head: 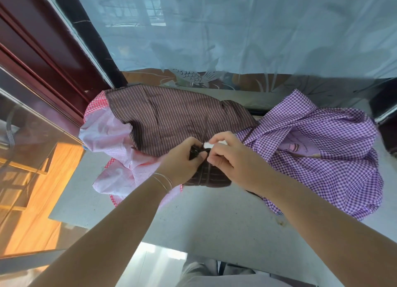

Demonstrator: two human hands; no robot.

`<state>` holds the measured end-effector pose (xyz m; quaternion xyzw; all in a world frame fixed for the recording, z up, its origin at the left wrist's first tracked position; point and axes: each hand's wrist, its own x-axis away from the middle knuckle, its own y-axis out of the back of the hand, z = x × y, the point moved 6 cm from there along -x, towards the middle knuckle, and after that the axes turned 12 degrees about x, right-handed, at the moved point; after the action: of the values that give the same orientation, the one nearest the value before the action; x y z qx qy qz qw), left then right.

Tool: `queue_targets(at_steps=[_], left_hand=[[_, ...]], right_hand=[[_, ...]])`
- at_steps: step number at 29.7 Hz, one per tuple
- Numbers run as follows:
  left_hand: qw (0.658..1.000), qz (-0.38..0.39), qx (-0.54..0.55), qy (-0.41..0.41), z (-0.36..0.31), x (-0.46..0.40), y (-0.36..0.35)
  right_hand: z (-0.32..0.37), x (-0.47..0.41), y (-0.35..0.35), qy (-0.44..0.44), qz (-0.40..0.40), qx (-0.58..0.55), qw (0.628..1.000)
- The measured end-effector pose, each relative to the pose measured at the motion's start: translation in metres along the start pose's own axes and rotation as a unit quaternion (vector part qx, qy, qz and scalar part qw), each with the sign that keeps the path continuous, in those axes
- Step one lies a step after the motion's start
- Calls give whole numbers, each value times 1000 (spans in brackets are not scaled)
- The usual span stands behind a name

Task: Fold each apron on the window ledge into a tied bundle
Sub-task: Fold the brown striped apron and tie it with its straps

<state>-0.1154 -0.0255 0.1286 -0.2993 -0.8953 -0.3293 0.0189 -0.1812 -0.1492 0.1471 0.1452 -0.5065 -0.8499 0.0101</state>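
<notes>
- Head view: both hands meet at the near edge of the brown striped apron (171, 115) on the window ledge (214, 222).
- Left hand (182, 160) grips its dark strap; right hand (227, 155) pinches beside it.
- Apron's long axis runs left-right, beyond the hands.

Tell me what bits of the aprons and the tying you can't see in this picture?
- Head view: the knot itself, hidden between the left hand and right hand.
- The pink apron, mostly covered by the brown striped apron.
- The picture printed on the purple checked apron, wrapped in its own folds.
- The small bundle under the hands, partly covered by the wrists.
</notes>
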Motion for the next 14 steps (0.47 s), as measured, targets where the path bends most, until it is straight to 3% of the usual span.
queue_targets(at_steps=[2, 5, 8, 11, 14], left_hand=[[1000, 22, -2, -21, -6, 6, -5], [998, 44, 13, -42, -11, 11, -5], [990, 68, 123, -9, -13, 16, -9], [943, 79, 311, 88, -8, 24, -16], [879, 140, 425, 162, -1, 31, -27]], right_hand=[[-4, 0, -1, -7, -24, 41, 999], [-13, 2, -6, -42, 6, 54, 998], [-17, 0, -5, -37, 1, 64, 997], [-9, 1, 1, -20, -81, 109, 991], [-3, 12, -4, -39, -152, 147, 977]])
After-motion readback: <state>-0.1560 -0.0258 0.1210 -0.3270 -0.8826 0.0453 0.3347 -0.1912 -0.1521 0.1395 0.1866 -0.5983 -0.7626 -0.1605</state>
